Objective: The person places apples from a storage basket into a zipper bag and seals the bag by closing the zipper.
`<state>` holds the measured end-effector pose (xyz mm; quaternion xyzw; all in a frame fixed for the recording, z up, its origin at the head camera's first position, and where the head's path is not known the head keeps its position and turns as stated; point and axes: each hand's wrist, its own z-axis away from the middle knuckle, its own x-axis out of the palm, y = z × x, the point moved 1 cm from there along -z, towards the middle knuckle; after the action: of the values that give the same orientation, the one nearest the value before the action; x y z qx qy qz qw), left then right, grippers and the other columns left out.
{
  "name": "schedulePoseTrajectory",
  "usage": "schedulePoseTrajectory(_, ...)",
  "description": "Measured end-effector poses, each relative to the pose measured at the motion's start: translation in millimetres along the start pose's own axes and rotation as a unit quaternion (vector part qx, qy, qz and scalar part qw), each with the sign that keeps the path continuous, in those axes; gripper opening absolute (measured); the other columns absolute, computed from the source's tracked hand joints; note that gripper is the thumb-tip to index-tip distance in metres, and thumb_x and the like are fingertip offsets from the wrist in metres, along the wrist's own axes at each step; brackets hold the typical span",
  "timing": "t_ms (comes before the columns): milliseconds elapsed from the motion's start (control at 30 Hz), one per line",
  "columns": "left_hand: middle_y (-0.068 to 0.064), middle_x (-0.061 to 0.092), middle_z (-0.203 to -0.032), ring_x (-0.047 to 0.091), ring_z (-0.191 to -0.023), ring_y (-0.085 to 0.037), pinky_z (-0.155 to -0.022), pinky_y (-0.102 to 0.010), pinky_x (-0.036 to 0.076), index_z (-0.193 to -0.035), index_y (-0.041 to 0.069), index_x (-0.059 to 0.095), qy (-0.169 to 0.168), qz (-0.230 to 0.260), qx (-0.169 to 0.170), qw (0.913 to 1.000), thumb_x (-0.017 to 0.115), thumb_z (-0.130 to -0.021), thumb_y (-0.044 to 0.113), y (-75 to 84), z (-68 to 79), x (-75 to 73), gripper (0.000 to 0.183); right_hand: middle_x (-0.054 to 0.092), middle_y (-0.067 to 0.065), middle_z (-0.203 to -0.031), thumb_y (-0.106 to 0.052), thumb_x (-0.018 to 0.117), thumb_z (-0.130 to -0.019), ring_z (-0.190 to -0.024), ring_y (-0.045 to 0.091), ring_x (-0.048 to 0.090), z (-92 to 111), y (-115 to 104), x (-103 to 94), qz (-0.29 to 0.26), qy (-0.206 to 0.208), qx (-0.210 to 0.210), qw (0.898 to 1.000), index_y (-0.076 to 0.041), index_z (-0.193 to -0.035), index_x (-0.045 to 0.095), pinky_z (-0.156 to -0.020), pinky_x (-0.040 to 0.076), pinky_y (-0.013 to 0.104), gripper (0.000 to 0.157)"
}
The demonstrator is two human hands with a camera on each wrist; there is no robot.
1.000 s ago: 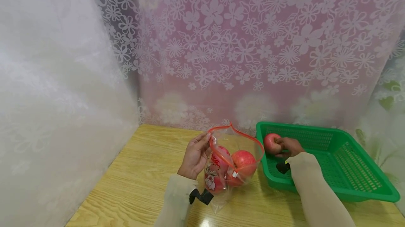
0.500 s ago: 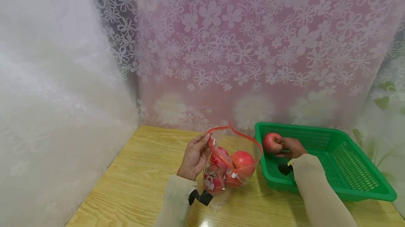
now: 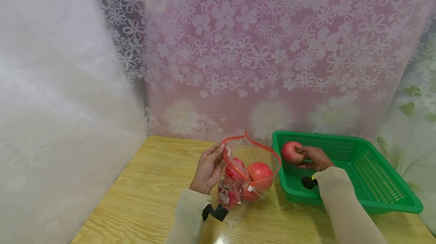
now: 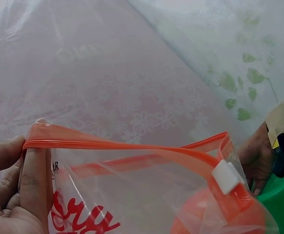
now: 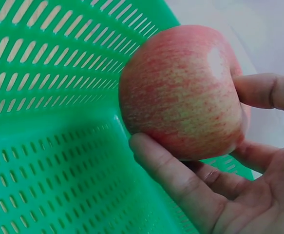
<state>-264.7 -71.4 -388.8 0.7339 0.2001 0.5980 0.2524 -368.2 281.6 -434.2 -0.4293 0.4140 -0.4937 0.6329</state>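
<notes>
My left hand [image 3: 208, 168] pinches the red-orange zip edge of a clear zip bag [image 3: 235, 213] between thumb and fingers; the bag's mouth gapes, and a white slider [image 4: 226, 176] sits at its near corner. Several red apples lie inside, one apple [image 3: 259, 174] showing on the right, others partly behind the bag's red print. In the green basket's left end, my right hand [image 3: 316, 158] grips a red apple [image 5: 185, 92], thumb at its hollow and fingers beneath. The right wrist view has this apple close to the basket's slotted wall.
The green plastic basket [image 3: 388, 208] stands right of the bag on a wood-grain table [image 3: 146, 191]. Behind hangs a pink flowered curtain [image 3: 211, 62], with a white sheet [image 3: 61, 96] at the left. Each wrist wears a black camera mount [image 3: 215, 212].
The right hand and its apple have risen very slightly inside the basket. The whole head view has drifted a little left; the left hand keeps its hold on the bag.
</notes>
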Motion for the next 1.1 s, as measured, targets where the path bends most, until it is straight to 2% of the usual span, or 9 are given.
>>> schedulePoseTrajectory(100, -0.004, 0.068, -0.080, 0.067, -0.070, -0.008, -0.065, -0.014, 0.056, -0.090, 0.007, 0.072, 0.003, 0.002, 0.000, 1.0000, 0.042, -0.102, 0.002, -0.8, -0.3, 0.1, 0.032, 0.042, 0.016, -0.120, -0.022, 0.053, -0.098, -0.088, 0.024, 0.063, 4.5, -2.6, 0.2, 0.004, -0.005, -0.010, 1.000, 0.002, -0.125, 0.047, -0.088, 0.056, 0.046, 0.037)
schedulePoseTrajectory(333, -0.003, 0.068, -0.080, 0.066, -0.070, -0.008, -0.065, -0.015, 0.056, -0.090, 0.007, 0.072, 0.005, 0.002, -0.002, 1.0000, 0.042, -0.103, 0.002, -1.0, -1.2, -0.6, 0.033, 0.033, 0.022, -0.135, -0.023, 0.048, -0.101, -0.091, 0.019, 0.062, 11.8, -10.2, 1.2, 0.022, -0.023, -0.033, 0.999, 0.008, -0.145, 0.024, -0.091, 0.054, 0.046, 0.060)
schedulePoseTrajectory(467, -0.003, 0.068, -0.079, 0.066, -0.069, -0.008, -0.064, -0.015, 0.056, -0.089, 0.007, 0.072, 0.013, -0.003, -0.003, 0.9999, 0.041, -0.103, 0.002, -1.2, -1.0, -0.1, 0.033, 0.028, 0.026, -0.142, -0.024, 0.047, -0.102, -0.093, 0.021, 0.063, 17.0, -15.2, 2.9, 0.026, -0.029, -0.041, 0.998, 0.008, -0.149, 0.018, -0.092, 0.053, 0.046, 0.064)
schedulePoseTrajectory(633, -0.004, 0.067, -0.078, 0.066, -0.068, -0.008, -0.064, -0.014, 0.056, -0.089, 0.006, 0.071, 0.017, -0.005, -0.003, 0.9998, 0.041, -0.103, 0.001, -1.3, -0.4, 1.1, 0.033, 0.011, 0.030, -0.152, -0.024, 0.047, -0.102, -0.096, 0.023, 0.062, 24.2, -23.6, 5.4, 0.023, -0.037, -0.046, 0.998, 0.007, -0.151, 0.013, -0.093, 0.053, 0.046, 0.067)
schedulePoseTrajectory(733, -0.004, 0.067, -0.079, 0.066, -0.069, -0.008, -0.064, -0.014, 0.056, -0.089, 0.006, 0.071, 0.014, -0.004, -0.003, 0.9999, 0.042, -0.102, 0.001, -1.1, 0.0, 1.4, 0.033, 0.006, 0.030, -0.154, -0.023, 0.047, -0.102, -0.096, 0.022, 0.062, 28.1, -30.1, 6.9, 0.021, -0.039, -0.049, 0.998, 0.005, -0.152, 0.009, -0.091, 0.054, 0.044, 0.069)
schedulePoseTrajectory(1100, -0.004, 0.067, -0.079, 0.066, -0.070, -0.008, -0.066, -0.015, 0.056, -0.093, 0.005, 0.072, -0.005, 0.002, -0.003, 1.0000, 0.044, -0.102, 0.004, -0.4, 0.8, 0.9, 0.029, 0.009, 0.032, -0.153, -0.025, 0.048, -0.102, -0.089, 0.011, 0.066, 48.0, -48.9, 13.1, 0.028, -0.051, -0.086, 0.995, 0.005, -0.152, 0.004, -0.087, 0.057, 0.040, 0.074)
